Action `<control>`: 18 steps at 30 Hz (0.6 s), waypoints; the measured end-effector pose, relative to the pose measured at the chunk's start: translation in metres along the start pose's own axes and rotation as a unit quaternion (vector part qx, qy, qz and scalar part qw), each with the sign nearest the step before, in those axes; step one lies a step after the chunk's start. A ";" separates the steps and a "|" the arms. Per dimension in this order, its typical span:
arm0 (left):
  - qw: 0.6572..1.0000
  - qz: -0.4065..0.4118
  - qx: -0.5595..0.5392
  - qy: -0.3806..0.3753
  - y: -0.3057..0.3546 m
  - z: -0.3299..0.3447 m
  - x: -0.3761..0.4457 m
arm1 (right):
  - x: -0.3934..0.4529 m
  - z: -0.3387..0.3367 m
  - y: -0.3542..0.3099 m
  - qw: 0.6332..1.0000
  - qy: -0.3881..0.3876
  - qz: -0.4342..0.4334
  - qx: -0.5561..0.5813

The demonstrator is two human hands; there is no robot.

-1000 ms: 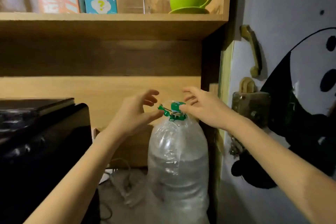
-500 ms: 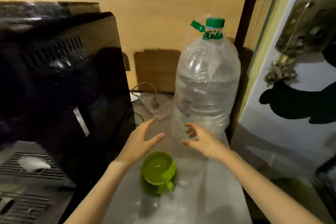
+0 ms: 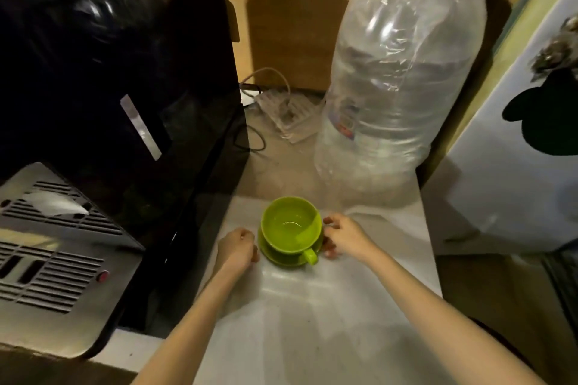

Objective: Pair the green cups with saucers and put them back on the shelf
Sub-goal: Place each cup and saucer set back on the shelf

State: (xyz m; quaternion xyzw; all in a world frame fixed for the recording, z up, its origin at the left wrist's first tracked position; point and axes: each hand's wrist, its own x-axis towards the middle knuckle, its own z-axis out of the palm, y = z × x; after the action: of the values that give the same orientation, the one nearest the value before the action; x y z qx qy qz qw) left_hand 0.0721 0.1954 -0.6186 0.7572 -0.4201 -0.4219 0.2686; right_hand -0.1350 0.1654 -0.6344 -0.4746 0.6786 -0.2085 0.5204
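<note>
Okay, big stuff first: black appliance (image 3: 119, 78) fills the left side, with a grey vented metal unit (image 3: 53, 247) in front of it at lower left. Large clear plastic water bottle (image 3: 397, 78) stands upright at back right, green cap partly cut off by the top edge. White door with a black graphic (image 3: 516, 141) at far right. Pale worktop (image 3: 312, 316) runs down the middle. Cable and a clear wrapped item (image 3: 287, 116) lie at the back between appliance and bottle, blurry.

Green cup (image 3: 291, 225) sits upright on a green saucer (image 3: 281, 256), both on the worktop, in front of the bottle and well apart from it; cup handle points toward the camera. Cup looks empty.

Left hand (image 3: 236, 248) just left of the saucer, fingers curled in, fingertips at or touching the saucer rim; cannot tell if its grip has actually closed on the rim. Right hand (image 3: 344, 239) on the other side, fingers (image 3: 331, 222) curled half open around the cup wall and saucer edge, touching or nearly so; cannot tell if that grip is firm. Cup and saucer rest flat, not lifted.
</note>
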 end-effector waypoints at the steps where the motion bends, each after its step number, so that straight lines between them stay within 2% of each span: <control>1: 0.999 -0.015 -0.021 -0.020 -0.001 0.002 0.002 | 0.003 0.002 0.001 1.000 -0.002 0.013 0.018; 4: 0.996 -0.033 -0.062 -0.059 -0.003 0.007 0.007 | 0.009 0.004 0.002 1.000 0.000 0.020 0.022; 8: 0.997 -0.022 -0.046 -0.060 -0.004 0.011 0.012 | 0.014 0.007 0.003 1.000 0.015 0.020 0.004; 18: 0.992 -0.018 -0.067 -0.108 -0.001 0.003 0.012 | 0.011 -0.002 -0.002 0.999 -0.036 0.004 0.030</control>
State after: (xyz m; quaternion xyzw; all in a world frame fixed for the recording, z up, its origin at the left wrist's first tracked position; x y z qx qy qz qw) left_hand 0.0736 0.1849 -0.6254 0.6949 -0.4041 -0.5332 0.2637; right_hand -0.1364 0.1550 -0.6375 -0.4636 0.6544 -0.2093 0.5595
